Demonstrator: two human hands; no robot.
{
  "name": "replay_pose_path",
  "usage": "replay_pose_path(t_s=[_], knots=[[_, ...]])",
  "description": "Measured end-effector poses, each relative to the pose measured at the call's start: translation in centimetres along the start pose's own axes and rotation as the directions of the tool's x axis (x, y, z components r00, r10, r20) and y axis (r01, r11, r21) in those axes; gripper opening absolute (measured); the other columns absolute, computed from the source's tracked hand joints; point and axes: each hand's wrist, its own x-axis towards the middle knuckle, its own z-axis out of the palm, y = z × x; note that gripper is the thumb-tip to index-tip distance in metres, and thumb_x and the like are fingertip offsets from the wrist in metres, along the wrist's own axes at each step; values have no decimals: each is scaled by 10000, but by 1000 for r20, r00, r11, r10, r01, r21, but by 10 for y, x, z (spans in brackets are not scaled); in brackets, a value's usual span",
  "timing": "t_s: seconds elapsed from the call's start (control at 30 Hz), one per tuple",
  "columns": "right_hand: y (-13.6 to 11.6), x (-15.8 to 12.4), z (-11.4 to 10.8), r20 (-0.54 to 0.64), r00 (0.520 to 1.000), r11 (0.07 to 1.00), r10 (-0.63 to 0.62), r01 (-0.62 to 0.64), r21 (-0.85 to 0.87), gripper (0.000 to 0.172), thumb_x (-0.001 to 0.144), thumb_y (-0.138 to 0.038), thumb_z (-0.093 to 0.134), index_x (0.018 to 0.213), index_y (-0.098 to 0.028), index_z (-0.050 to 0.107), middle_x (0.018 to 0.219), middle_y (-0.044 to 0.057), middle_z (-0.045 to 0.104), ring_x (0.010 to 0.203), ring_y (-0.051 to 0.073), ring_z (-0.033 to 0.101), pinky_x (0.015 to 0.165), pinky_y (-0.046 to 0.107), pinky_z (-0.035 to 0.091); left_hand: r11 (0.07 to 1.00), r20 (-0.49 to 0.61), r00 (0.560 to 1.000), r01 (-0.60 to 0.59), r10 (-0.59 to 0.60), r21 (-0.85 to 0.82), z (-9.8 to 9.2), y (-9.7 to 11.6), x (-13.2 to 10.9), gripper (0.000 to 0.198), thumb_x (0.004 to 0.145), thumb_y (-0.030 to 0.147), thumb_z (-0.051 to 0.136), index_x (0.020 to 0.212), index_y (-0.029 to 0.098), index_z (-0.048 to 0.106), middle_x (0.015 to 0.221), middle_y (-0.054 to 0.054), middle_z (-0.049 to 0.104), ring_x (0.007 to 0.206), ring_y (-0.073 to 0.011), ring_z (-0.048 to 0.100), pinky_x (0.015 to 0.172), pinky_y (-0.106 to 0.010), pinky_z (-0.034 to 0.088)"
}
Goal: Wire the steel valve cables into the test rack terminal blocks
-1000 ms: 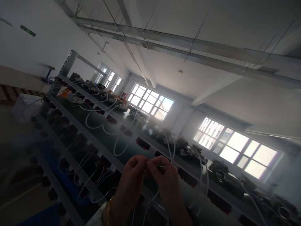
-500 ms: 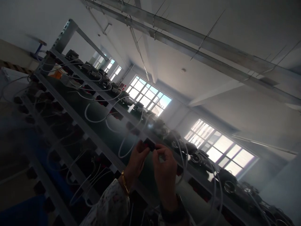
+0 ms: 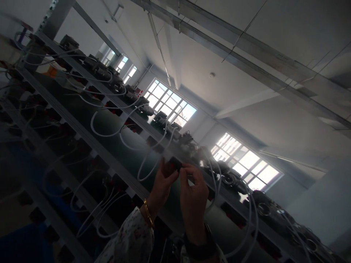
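Note:
Both hands meet over the middle of a long bench line. A small dark block with a bit of red (image 3: 174, 164) sits between them. My left hand (image 3: 161, 180) grips its left side between thumb and fingers, with a gold bracelet (image 3: 148, 212) at the wrist. At the block's right edge my right hand (image 3: 193, 186) is closed in a pinch; whatever lies between its fingertips is too small and dark to make out. A white cable (image 3: 144, 170) loops just left of the hands.
Dark metal motor-like units (image 3: 117, 82) line the upper rail, several trailing white cables. Below runs a green belt surface (image 3: 109, 142) between grey rails (image 3: 82, 126). A blue bin (image 3: 27, 244) stands at lower left. Windows (image 3: 170, 102) are behind, with metal trays (image 3: 208, 40) overhead.
The view has shifted slightly, so the left end of the line sits further left and higher. Both hands stay at the dark block, with the left fingers slightly changed in pose.

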Motion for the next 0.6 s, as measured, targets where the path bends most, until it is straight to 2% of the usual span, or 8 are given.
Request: replay_pose_path(t_s=[0.1,0.3,0.47,0.6], knots=[[-3,4,-9,49,998,999,51,-50,-11,153,823,-280,516,724,-184,581,970,82,632,902,206,580,790,332,437,1000,-1,1000,-9,9,-21,-1,-4,-1,695,718,125,701,1298,283,352,1190,-39,584,1139,-192,525,973,-313,419],[0,6,-14,82,996,993,-35,43,-106,169,765,-210,524,597,-190,531,928,82,625,869,205,578,788,341,446,997,-40,999,19,-22,-75,1,-2,-3,700,702,114,700,1283,313,365,1159,-18,600,1121,-188,538,938,-297,444],[3,6,-7,52,996,987,-72,79,-141,153,785,-183,508,633,-192,523,897,79,596,854,199,557,761,348,456,996,-73,997,30,-36,-86,7,2,-2,735,690,97,684,1303,312,340,1149,-14,597,1105,-178,544,923,-276,446],[3,6,1,12,994,982,-107,107,-154,151,825,-192,483,676,-193,506,876,76,571,866,201,546,796,372,454,995,-76,996,42,-48,-86,7,3,0,775,692,112,694,1326,326,303,1130,-4,602,1092,-167,549,935,-275,432]])
